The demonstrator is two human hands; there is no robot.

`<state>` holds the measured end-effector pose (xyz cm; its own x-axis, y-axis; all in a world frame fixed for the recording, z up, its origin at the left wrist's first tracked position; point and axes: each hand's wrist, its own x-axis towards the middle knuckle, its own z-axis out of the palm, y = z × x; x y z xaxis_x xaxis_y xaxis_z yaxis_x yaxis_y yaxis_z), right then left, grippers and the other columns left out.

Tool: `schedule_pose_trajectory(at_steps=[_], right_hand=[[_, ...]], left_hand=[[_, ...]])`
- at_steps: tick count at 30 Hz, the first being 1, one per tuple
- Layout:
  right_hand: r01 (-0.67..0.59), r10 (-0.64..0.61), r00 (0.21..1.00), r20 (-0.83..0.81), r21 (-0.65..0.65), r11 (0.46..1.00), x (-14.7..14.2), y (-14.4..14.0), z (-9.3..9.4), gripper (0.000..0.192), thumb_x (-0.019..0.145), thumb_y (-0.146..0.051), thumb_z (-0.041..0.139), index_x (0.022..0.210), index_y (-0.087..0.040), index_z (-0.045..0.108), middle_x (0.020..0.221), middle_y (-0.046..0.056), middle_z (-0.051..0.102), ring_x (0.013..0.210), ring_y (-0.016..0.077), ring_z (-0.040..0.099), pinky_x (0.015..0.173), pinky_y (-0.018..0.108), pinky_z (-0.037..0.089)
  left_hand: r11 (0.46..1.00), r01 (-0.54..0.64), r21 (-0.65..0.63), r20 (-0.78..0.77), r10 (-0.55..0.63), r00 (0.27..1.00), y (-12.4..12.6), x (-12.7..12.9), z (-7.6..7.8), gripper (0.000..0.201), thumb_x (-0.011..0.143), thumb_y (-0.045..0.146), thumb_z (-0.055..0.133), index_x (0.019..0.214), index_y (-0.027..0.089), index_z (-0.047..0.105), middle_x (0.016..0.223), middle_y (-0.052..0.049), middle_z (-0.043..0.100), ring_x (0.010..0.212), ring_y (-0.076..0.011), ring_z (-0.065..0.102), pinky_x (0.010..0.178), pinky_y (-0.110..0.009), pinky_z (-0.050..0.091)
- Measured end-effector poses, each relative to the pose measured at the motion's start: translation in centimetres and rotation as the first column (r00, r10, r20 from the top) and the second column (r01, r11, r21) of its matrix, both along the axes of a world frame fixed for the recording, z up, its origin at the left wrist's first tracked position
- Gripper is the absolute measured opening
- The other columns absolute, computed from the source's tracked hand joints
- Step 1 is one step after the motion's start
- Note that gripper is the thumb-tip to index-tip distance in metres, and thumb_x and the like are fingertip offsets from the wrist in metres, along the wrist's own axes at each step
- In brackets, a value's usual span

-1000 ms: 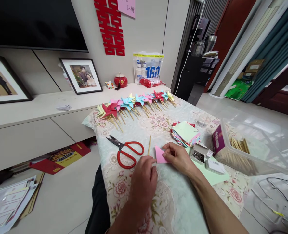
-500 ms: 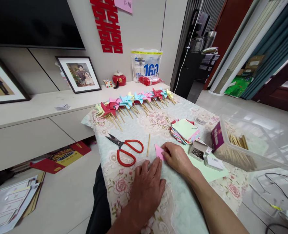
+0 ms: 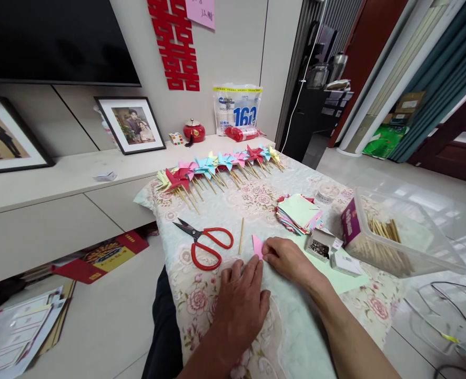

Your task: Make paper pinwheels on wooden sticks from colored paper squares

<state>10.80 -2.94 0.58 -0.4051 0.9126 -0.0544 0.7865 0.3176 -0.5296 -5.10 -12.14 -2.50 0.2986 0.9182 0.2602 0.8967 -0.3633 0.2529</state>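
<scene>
A small folded piece of pink paper [image 3: 257, 246] lies on the flowered tablecloth between my hands. My left hand [image 3: 241, 297] rests flat, its fingers stretched out and the fingertips at the paper's lower edge. At the paper's right edge, my right hand [image 3: 286, 257] is closed, with thumb and fingers pinched on it. Part of the paper is hidden under the fingers. Just left of it lies a thin wooden stick [image 3: 241, 236]. Scissors with red handles [image 3: 207, 245] lie spread farther left.
Finished paper pinwheels [image 3: 217, 167] line the table's far side. To the right are stacked coloured paper squares [image 3: 300, 211], an opened small box of metal pins [image 3: 320, 247], a closed white box [image 3: 346, 264], a tape roll [image 3: 327, 192] and a clear plastic bin [image 3: 406, 252] holding sticks.
The right fingers have curled in more closely at the paper's edge. My left hand stays almost in place. The whole view has shifted slightly.
</scene>
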Motion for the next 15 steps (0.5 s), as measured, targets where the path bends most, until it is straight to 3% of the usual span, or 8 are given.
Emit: schedule_pose_trajectory(at_steps=[11, 15], right_hand=[[-0.048, 0.048, 0.998, -0.04, 0.021, 0.999, 0.51, 0.21, -0.25, 0.017, 0.076, -0.004, 0.055, 0.073, -0.02, 0.062, 0.073, 0.0, 0.065, 0.066, 0.0149, 0.053, 0.062, 0.024, 0.034], [0.038, -0.033, 0.996, -0.085, 0.054, 0.998, 0.31, 0.41, -0.39, 0.012, 0.083, -0.012, 0.055, 0.076, -0.019, 0.063, 0.076, 0.001, 0.066, 0.069, 0.0165, 0.057, 0.065, 0.026, 0.038]], left_hand=[[0.999, -0.033, 0.002, -0.01, 0.033, 0.999, 0.21, 0.35, -0.2, 0.053, 0.093, 0.041, 0.056, 0.14, 0.017, 0.054, 0.149, -0.007, 0.055, 0.119, -0.0342, 0.049, 0.091, -0.053, 0.04], [0.999, -0.038, -0.012, -0.01, 0.038, 0.999, 0.26, 0.44, 0.15, 0.053, 0.092, 0.041, 0.057, 0.139, 0.016, 0.055, 0.147, -0.008, 0.056, 0.115, -0.0331, 0.05, 0.089, -0.052, 0.041]])
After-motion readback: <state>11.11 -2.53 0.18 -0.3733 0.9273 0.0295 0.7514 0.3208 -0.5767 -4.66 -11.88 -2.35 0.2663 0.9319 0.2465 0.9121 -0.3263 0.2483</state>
